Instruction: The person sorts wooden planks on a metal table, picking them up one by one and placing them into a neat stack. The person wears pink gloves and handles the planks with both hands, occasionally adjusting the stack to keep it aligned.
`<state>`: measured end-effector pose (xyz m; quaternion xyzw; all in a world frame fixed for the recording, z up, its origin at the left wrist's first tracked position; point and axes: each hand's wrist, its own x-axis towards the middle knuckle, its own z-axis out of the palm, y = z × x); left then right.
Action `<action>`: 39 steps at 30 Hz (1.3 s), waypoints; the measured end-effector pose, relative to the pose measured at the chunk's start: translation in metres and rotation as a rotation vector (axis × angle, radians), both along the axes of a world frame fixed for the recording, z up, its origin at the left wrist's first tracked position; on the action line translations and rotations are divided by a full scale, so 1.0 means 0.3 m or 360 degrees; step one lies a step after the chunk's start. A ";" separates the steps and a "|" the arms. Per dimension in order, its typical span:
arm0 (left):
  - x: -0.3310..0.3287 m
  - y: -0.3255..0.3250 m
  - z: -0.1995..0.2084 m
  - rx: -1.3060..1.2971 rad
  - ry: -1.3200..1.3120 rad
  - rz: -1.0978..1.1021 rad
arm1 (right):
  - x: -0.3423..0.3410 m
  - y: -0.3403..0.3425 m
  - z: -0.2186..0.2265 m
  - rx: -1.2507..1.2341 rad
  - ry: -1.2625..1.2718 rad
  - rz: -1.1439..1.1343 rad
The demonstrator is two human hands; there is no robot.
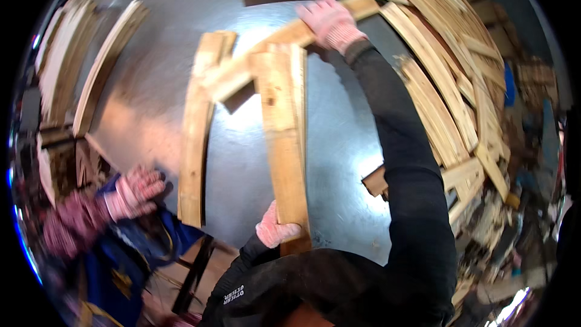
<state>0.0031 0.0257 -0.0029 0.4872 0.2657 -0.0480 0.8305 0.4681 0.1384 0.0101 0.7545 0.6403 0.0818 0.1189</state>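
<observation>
My left hand (277, 227), in a pink-and-white knit glove, grips the near end of a wooden board (279, 109), its thumb on top. This board points away from me over the grey metal table (345, 206), with a second, paler board (298, 79) along its right side. My right arm reaches far forward, and my right hand (327, 21), gloved too, has its fingers over a slanted board (242, 72). That slanted board is blurred at its left end, which lies near the far end of another board (196, 139) on the left.
A co-worker's gloved hand (138, 191) is at the table's left edge, above a blue apron (115, 266). Boards stand stacked (63, 66) at far left beside a single plank (109, 63). Many long boards (436, 79) pile up on the right. A small wood block (375, 181) lies near my right forearm.
</observation>
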 end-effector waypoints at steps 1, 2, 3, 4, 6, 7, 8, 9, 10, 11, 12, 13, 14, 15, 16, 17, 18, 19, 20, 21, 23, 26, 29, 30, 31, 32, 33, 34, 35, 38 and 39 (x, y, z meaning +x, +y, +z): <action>-0.012 0.001 -0.003 -0.0022 0.0065 -0.0112 | -0.016 0.003 0.042 0.0150 -0.0025 -0.0186; -0.007 -0.011 -0.003 -0.0092 0.0073 -0.0076 | -0.015 0.006 0.117 0.0309 -0.0058 -0.0363; -0.007 -0.016 0.007 -0.0144 0.0089 -0.0036 | 0.014 -0.012 0.209 0.0409 0.0047 -0.0571; -0.039 -0.023 0.007 -0.0193 0.0062 0.0111 | -0.032 0.071 0.292 0.0522 0.0129 -0.0663; -0.009 -0.008 -0.023 -0.0025 0.0079 0.0094 | 0.278 -0.094 0.295 0.1289 0.0340 -0.1185; -0.024 -0.001 -0.056 0.0009 0.0103 0.0214 | 0.209 -0.105 0.416 0.1186 0.0833 -0.1111; -0.034 0.010 -0.087 0.0040 0.0127 0.0330 | 0.149 -0.116 0.546 0.1067 0.1299 -0.1079; -0.001 0.028 -0.090 0.0052 0.0168 0.0345 | 0.167 -0.194 0.439 0.1232 0.1335 -0.0928; 0.031 0.019 -0.098 0.0059 0.0187 0.0332 | 0.173 -0.296 0.334 0.1378 0.1362 -0.0784; 0.064 0.011 -0.078 0.0088 0.0198 0.0412 | -0.016 -0.340 0.300 0.1230 0.1555 -0.0973; 0.104 0.003 -0.059 0.0073 0.0142 0.0435 | -0.204 -0.422 0.287 0.1070 0.1686 -0.1198; 0.143 -0.003 -0.044 0.0067 0.0087 0.0452 | -0.348 -0.476 0.257 0.0881 0.1717 -0.1321; 0.146 -0.009 -0.070 0.0030 0.0012 0.0454 | -0.490 -0.532 0.223 0.0669 0.1734 -0.1443; 0.139 -0.015 -0.138 -0.0058 -0.0122 0.0274 | -0.632 -0.557 0.086 0.0611 0.1599 -0.1518; 0.195 -0.057 -0.094 -0.0330 -0.0130 0.0504 | -0.773 -0.598 0.171 0.0502 0.1923 -0.1460; 0.281 -0.105 0.046 -0.0351 -0.0137 0.0597 | -0.875 -0.625 0.122 0.0546 0.1844 -0.1431; 0.338 -0.130 0.153 -0.0383 -0.0147 0.0678 | -0.927 -0.634 0.064 0.0592 0.1752 -0.1417; 0.313 -0.114 0.097 -0.0353 -0.0068 0.0606 | -0.847 -0.667 0.080 0.0422 0.1841 -0.1181; 0.221 -0.092 -0.005 -0.0313 -0.0002 0.0618 | -0.735 -0.694 0.095 0.0419 0.1652 -0.1054; 0.193 -0.090 -0.072 -0.0265 0.0129 0.0508 | -0.603 -0.789 0.095 0.0477 0.1496 -0.1078; 0.215 -0.124 -0.036 -0.0234 0.0179 0.0606 | -0.306 -0.854 0.082 0.0913 0.0567 -0.1303; 0.257 -0.169 0.006 -0.0163 0.0158 0.0537 | -0.234 -0.886 0.080 0.0562 0.0386 -0.1487; 0.262 -0.160 -0.062 -0.0059 0.0162 0.0513 | -0.281 -0.857 -0.004 0.0522 0.0742 -0.1330; 0.265 -0.173 -0.042 -0.0159 0.0203 0.0507 | -0.338 -0.835 -0.125 0.0690 0.0503 -0.1341; 0.220 -0.166 -0.039 -0.0277 0.0215 0.0639 | -0.401 -0.727 -0.107 0.0627 0.0760 -0.1350; 0.231 -0.174 -0.023 -0.0177 0.0302 0.0524 | -0.447 -0.781 -0.044 0.0680 0.0891 -0.1563; 0.240 -0.172 -0.014 -0.0108 0.0306 0.0519 | -0.480 -0.747 -0.047 0.0638 0.0878 -0.1555; 0.248 -0.168 -0.013 -0.0054 0.0304 0.0514 | -0.504 -0.728 -0.048 0.0586 0.0852 -0.1549; 0.198 -0.119 -0.151 -0.0057 0.0228 0.0432 | -0.524 -0.731 -0.013 0.0606 0.1080 -0.1607; 0.184 -0.101 -0.175 0.0252 0.0275 0.0390 | -0.600 -0.794 0.190 0.0642 0.1771 -0.1619; 0.164 -0.079 -0.245 0.0161 0.0191 0.0418 | -0.668 -0.831 0.272 0.0475 0.1908 -0.1567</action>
